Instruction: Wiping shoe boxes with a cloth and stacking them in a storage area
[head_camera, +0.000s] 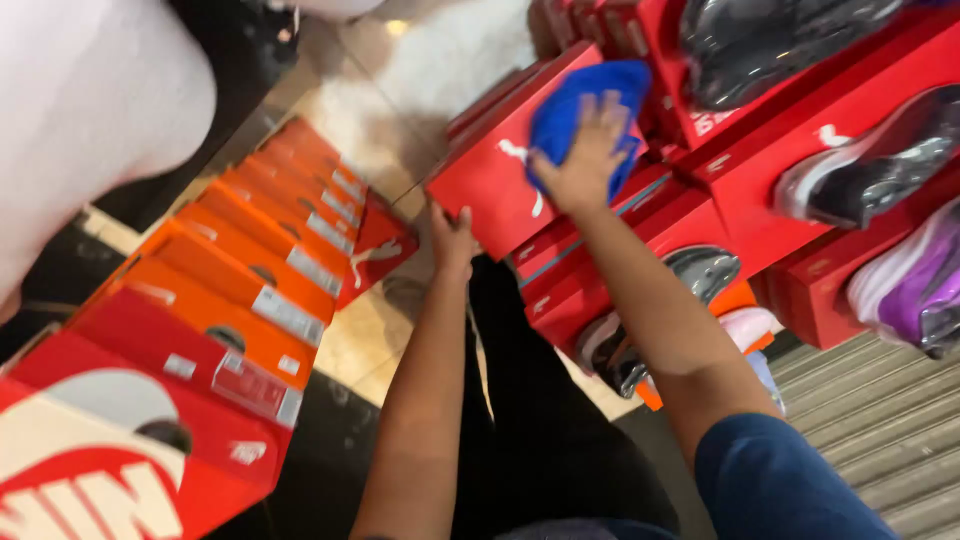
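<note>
tiled floor (370, 340) — beige, glossy — carries a row of orange and red shoeboxes (250, 290) standing on edge at left. stacked red boxes (600, 270) at right bear shoes (870, 165) — wrapped, on lids.

Blue cloth (575, 110) on red shoebox (490, 180)

A strip of tiled floor (375, 340) runs open between the orange boxes (265, 260) stacked on the left and the red boxes (600, 270) on the right, where wrapped shoes (880, 165) crowd the shelves.
</note>
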